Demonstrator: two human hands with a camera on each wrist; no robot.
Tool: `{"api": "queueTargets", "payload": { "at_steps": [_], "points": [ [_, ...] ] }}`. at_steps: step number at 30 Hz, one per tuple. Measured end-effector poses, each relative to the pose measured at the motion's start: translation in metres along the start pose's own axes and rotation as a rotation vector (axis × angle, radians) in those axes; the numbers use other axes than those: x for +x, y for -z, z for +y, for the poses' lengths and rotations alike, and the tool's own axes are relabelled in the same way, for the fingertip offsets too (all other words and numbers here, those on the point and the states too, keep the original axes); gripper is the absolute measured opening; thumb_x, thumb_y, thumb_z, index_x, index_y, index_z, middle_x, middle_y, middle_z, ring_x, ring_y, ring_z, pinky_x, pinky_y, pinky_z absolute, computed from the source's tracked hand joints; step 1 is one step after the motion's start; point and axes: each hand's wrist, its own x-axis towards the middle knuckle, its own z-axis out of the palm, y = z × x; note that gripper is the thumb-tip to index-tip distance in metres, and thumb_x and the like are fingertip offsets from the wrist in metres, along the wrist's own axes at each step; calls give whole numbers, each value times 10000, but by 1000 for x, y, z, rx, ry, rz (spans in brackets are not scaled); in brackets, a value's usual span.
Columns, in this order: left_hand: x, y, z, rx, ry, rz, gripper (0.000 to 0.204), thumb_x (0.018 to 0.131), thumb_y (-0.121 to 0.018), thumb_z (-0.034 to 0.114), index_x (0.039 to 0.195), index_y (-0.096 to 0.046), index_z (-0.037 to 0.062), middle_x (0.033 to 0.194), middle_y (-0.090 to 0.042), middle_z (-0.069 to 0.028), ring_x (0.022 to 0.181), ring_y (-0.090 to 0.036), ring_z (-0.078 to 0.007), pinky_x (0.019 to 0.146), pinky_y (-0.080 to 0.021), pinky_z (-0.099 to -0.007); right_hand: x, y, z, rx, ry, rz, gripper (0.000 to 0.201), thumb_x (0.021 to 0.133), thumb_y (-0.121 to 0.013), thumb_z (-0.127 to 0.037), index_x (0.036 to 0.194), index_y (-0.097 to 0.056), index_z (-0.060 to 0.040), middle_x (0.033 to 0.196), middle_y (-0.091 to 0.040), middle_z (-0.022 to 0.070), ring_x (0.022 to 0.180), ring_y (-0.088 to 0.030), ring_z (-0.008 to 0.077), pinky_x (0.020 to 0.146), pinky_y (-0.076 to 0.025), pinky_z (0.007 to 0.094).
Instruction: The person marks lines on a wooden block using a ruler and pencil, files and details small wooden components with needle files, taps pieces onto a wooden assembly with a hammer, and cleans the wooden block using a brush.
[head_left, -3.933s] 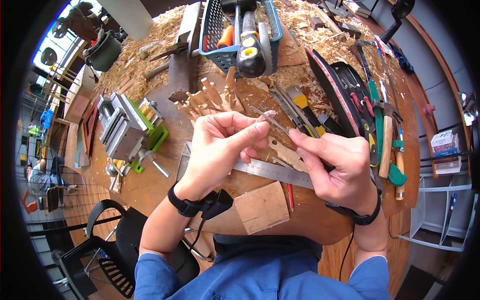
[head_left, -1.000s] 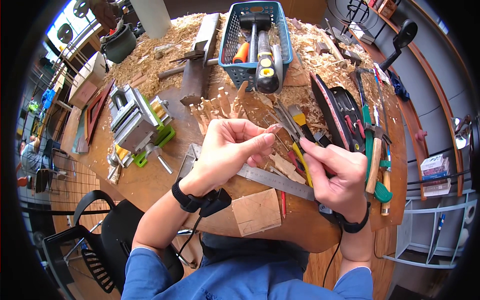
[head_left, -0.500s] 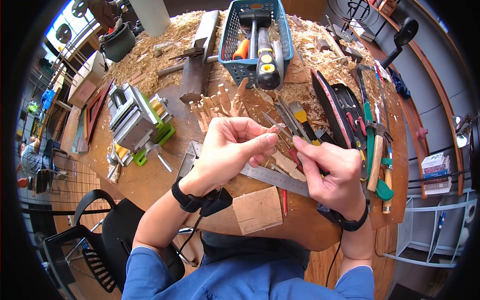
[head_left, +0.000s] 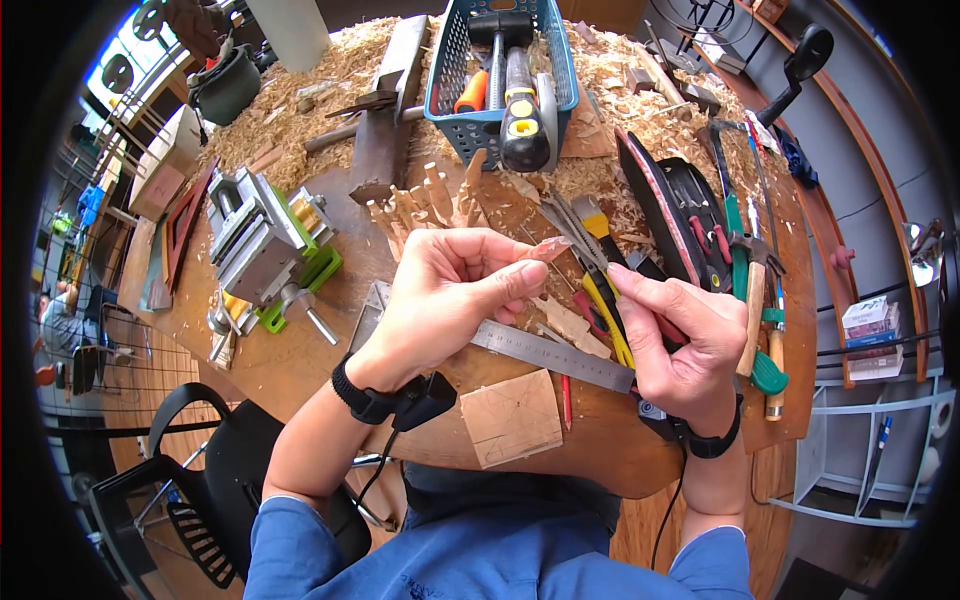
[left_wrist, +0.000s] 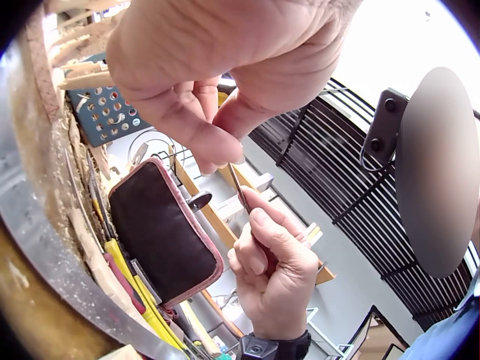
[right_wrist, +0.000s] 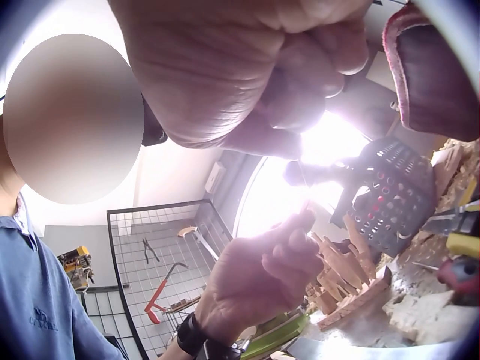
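Near the middle of the head view, my left hand [head_left: 450,295] pinches a small brownish piece [head_left: 551,248] between thumb and forefinger. To its right, my right hand [head_left: 690,335] has thumb and fingers closed round a thin metal tool, seen in the left wrist view as a narrow blade [left_wrist: 237,182] reaching up to the left fingertips. Whether blade and piece touch is unclear. Below the hands lie a steel ruler [head_left: 560,358], a red pencil [head_left: 567,402] and a square wooden board [head_left: 512,418]. In the right wrist view, glare hides the fingertips.
Behind the hands stand carved wooden sticks [head_left: 436,195] and a blue tool basket [head_left: 470,130] among shavings. A vise [head_left: 262,240] is at left. At right lie a black tool case [head_left: 655,205], a hammer [head_left: 752,310] and yellow-handled cutters [head_left: 608,310].
The right fingertips have moved slightly away from the left ones, widening the gap. More of the brownish piece shows at the left fingertips. The head view has shifted a little.
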Motion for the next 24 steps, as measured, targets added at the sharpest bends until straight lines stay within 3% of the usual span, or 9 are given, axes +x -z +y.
{"api": "queueTargets", "payload": {
  "at_steps": [11,16,22,24],
  "points": [
    [1,1,0,7,2,10,195,943,-799,126,1085,-772,-4,832,-751,-48,693,-660,-61,635,-537,-205,-1,5,0,-16,43,-40,299,794,-711,112,1055,-787,-14,588,-588,92,452,-551,188,449,-408,311],
    [1,0,-4,98,-88,26,184,930,-813,115,1049,-789,-23,804,-740,-16,669,-632,-36,608,-524,-198,-2,0,3,-75,56,-87,301,788,-715,110,1047,-791,-22,595,-586,95,456,-555,208,452,-414,321],
    [2,1,-10,67,-163,38,142,895,-827,48,995,-790,-45,786,-725,-16,679,-629,-37,610,-518,-198,-3,-4,10,-44,22,92,280,802,-731,95,1057,-787,-6,597,-592,104,459,-556,186,457,-407,314],
    [2,1,-10,115,-206,71,130,868,-836,8,980,-788,-41,794,-723,-29,679,-635,-52,604,-509,-206,-1,2,1,-19,15,30,287,795,-727,98,1053,-789,-9,592,-585,100,454,-549,187,453,-402,314]
  ]
}}
